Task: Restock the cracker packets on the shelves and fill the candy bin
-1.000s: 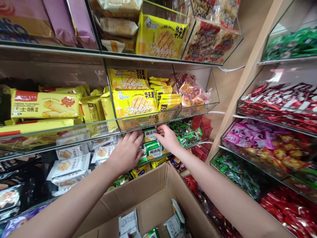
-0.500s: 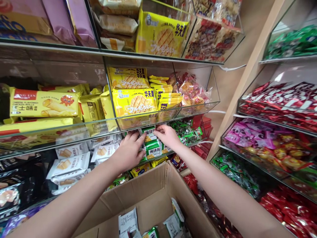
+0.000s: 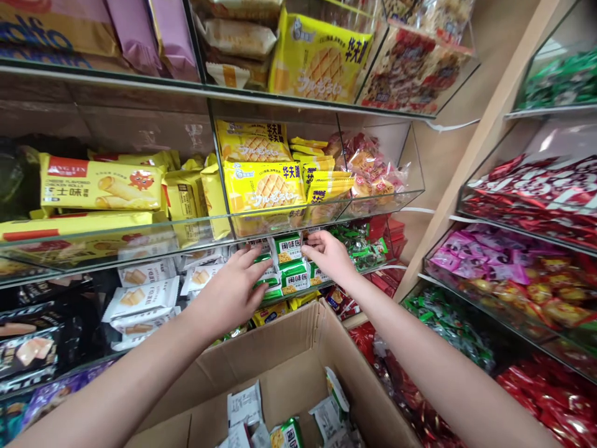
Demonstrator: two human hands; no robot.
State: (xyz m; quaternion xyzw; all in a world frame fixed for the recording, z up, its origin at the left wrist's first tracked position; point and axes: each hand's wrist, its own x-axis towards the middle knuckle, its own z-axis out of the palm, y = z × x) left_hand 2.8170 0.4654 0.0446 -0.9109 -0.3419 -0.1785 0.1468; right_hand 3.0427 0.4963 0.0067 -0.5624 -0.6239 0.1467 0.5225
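Several green-and-white snack packets lie in rows in a clear shelf bin below the yellow waffles. My right hand point(image 3: 330, 256) reaches in from the right, thumb and fingertips drawn together at the right edge of an upper snack packet point(image 3: 288, 249). Just below it rests another green packet point(image 3: 295, 277). To the left, my left hand point(image 3: 237, 291) is over the same row with its fingers apart, partly covering green packets. Nothing shows in its grip. Beneath my arms, an open cardboard box point(image 3: 275, 348) contains loose packets, among them a green one point(image 3: 286, 434).
Above the hands, the clear front of a bin with yellow waffle packets point(image 3: 265, 186) overhangs. White packets point(image 3: 142, 295) lie at left, and small green-wrapped sweets point(image 3: 364, 249) at right. A wooden upright point(image 3: 448, 205) separates this shelf from the candy bins on the right.
My left hand has drawn back slightly left, uncovering more of the green packets. My right hand stays at the upper packet's edge. The whole view has shifted a little.
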